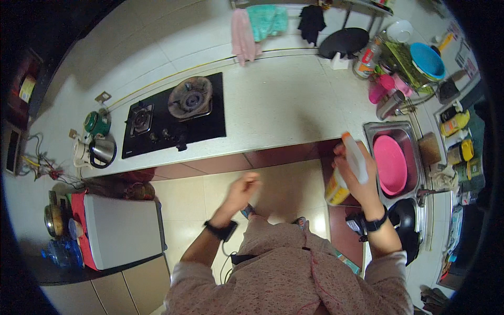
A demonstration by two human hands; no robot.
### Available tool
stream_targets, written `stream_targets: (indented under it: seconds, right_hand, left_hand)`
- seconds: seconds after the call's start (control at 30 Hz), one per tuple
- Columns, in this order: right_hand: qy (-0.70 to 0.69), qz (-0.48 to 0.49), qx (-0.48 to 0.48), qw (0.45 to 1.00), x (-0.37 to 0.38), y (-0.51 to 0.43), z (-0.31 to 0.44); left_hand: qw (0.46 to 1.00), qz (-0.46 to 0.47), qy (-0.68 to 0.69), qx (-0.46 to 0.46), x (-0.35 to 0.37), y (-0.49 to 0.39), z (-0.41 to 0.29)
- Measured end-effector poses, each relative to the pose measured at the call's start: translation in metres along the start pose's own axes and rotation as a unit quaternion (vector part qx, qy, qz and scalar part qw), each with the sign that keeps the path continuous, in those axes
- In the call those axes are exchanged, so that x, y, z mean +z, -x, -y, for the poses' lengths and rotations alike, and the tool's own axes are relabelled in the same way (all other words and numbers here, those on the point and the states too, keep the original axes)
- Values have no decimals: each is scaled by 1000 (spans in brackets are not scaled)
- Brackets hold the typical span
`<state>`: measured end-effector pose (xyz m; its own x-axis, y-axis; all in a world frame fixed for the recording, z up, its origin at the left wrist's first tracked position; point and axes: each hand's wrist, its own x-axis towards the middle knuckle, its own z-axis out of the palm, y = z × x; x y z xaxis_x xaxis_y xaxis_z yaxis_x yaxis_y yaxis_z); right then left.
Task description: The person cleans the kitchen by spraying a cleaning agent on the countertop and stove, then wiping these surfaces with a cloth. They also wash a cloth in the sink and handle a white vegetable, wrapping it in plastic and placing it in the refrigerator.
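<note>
My right hand [364, 177] grips a spray bottle [336, 191] with a white trigger head, an orange nozzle tip and a yellow label. It is held tilted, over the corner between the long counter and the sink side. Over the floor in the middle is my left hand [242, 193], slightly blurred, its fingers curled in with nothing visible in them. Beyond the hands lies the pale countertop [275, 102]. A black gas hob [177, 114] with two burners is set into it, and the right burner has a round, stained surround [191, 98].
Right of my right hand, a pink basin [390, 165] sits in the steel sink [372, 132]. A dark pan [403, 220] lies nearer me. Bottles and a blue bowl [427, 61] crowd the far right corner. A kettle [102, 151] stands left of the hob. Cloths [267, 21] hang on the wall.
</note>
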<state>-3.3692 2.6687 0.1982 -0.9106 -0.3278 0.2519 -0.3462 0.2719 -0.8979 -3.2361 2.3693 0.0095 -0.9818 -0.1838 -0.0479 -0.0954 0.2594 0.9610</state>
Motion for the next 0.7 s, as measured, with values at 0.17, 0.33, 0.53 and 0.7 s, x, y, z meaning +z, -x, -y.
stream_targets:
  seconds: [0.17,0.33,0.53,0.7]
  right_hand:
    - [-25,35,-33,999,115,-80,-4]
    - [70,56,-78,993,204,-122,-31]
    - [87,16,-68,994,268,-136,-27]
    - [37,-31,-144,988,296,-199,35]
  left_hand:
    - [955,-286,43,-59,-152,106,-16]
    - [906,-405,37,-118,-223,159,-7]
    - [905,-412,40,-95,-280,151,1]
    - [907,-411,45,-82,-306,138,1]
